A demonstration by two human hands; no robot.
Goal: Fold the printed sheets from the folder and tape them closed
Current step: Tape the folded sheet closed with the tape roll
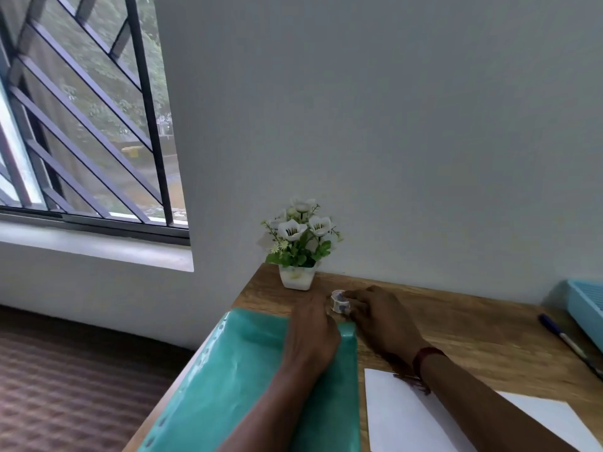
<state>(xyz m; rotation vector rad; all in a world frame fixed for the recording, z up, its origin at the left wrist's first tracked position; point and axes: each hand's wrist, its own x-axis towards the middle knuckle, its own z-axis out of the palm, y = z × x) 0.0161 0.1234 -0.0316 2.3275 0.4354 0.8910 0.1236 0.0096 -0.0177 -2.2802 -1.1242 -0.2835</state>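
Both hands (313, 331) (381, 318) on tape roll (340, 302)

Two bare hands are in view: one left hand (310, 334) and one right hand (381, 318). Between them is one small white tape roll (339, 301) with a dark pattern. There is one teal translucent plastic folder (241, 370), one blue and white pen (567, 340), one light blue slatted plastic tray (587, 305) and one small white square pot of artificial flowers (297, 277); its white blossoms overlap too much for a sure count. One dark red wristband (427, 353) circles the right wrist. White paper (401, 415) shows on both sides of the right forearm, one sheet or two, unclear. One wooden table (473, 327), one barred window (98, 125)
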